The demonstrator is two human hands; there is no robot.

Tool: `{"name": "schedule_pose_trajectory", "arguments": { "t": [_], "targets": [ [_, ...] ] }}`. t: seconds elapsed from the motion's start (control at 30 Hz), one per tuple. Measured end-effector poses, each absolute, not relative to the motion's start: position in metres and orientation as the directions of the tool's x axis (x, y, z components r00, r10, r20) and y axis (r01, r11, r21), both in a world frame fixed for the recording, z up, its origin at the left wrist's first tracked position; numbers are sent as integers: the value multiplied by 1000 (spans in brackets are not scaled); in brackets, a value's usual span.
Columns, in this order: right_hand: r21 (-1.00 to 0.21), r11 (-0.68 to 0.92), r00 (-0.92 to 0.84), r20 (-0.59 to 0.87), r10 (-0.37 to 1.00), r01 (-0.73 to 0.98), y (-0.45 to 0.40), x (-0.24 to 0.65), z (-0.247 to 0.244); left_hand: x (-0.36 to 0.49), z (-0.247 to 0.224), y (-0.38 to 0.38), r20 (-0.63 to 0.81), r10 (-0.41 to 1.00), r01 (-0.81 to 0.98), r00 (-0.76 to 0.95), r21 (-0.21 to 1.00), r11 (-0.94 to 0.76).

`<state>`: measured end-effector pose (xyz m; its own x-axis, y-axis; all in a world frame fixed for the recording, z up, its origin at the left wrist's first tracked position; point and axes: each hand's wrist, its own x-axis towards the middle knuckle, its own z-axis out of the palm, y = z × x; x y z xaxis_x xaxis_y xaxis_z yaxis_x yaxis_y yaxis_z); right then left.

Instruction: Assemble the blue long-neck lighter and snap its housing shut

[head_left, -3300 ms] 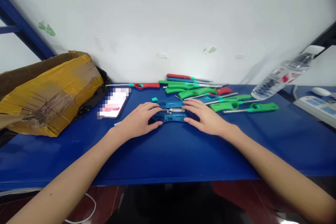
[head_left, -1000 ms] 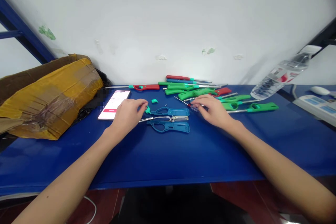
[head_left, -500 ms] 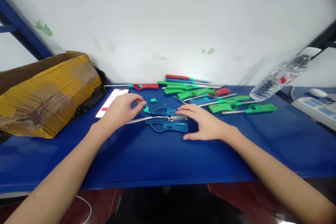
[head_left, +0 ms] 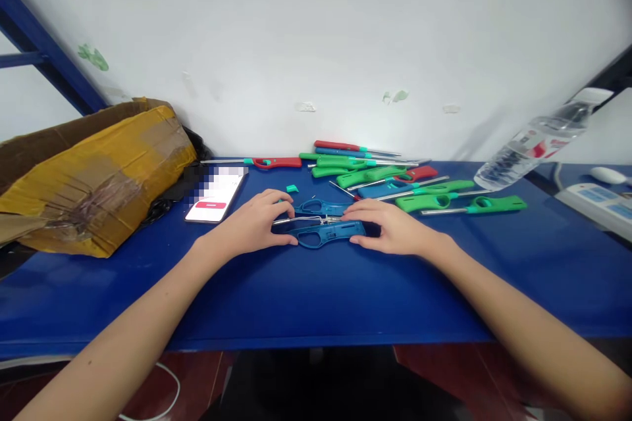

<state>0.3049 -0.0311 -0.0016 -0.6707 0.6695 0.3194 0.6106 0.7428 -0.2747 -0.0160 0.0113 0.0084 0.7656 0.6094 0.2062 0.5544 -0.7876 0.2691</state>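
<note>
With a dismantled blue lighter at the dial's centre and the wall (head_left: 257,52) at twelve, a person's bare hands are framing the parts on a blue table (head_left: 316,302). From nine, the left hand (head_left: 257,222) is arching, thumb and fingers spread; from three, the right hand (head_left: 388,227) is mirroring that span. Whether either is pinching plastic, one cannot tell. Both are reaching across the far shell (head_left: 326,208) and near shell (head_left: 340,231), probably steadying them alongside the metal innards (head_left: 323,219) between. A small green piece (head_left: 292,189) is lying towards eleven, a phone (head_left: 222,192) towards ten. At one, piled lighters (head_left: 365,176) are resting, presumably kept within reach; a bottle (head_left: 530,148) is occupying two.
</note>
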Motion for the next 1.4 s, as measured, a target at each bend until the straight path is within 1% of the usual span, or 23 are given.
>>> {"name": "schedule_pose_trajectory", "arguments": {
  "t": [0.2, 0.33, 0.4, 0.47, 0.6, 0.67, 0.77, 0.9, 1.2, 1.33, 1.4],
  "targets": [
    [-263, 709, -619, 353, 702, 654, -28, 306, -6, -15, 2, 15, 299, 627, 593, 720, 205, -779],
    [-252, 720, -582, 447, 679, 646, -25, 310, -5, -16, 5, 16, 341, 603, 571, 721, 201, -796],
    [-245, 732, -568, 494, 658, 636, -23, 313, -4, -16, 7, 16, 361, 612, 585, 704, 194, -787],
    [-237, 735, -557, 518, 649, 636, -22, 315, -3, -15, 9, 16, 376, 663, 648, 647, 187, -738],
    [-219, 706, -522, 534, 665, 674, -21, 319, -2, -18, 15, 15, 400, 790, 793, 465, 209, -572],
    [-214, 687, -509, 530, 678, 694, -21, 321, -2, -19, 18, 15, 424, 818, 826, 389, 232, -514],
    [-203, 671, -502, 520, 691, 713, -20, 323, -3, -21, 21, 14, 454, 827, 837, 332, 264, -480],
    [-208, 662, -504, 498, 705, 720, -20, 324, -5, -20, 21, 14, 417, 836, 823, 357, 283, -492],
    [-222, 653, -514, 459, 725, 724, -19, 324, -7, -15, 20, 12, 312, 847, 810, 431, 280, -516],
    [-222, 653, -516, 453, 726, 724, -20, 324, -7, -16, 18, 13, 272, 787, 753, 554, 238, -613],
    [-221, 653, -521, 446, 728, 724, -20, 324, -6, -18, 17, 12, 232, 773, 742, 591, 218, -633]
  ]
}}
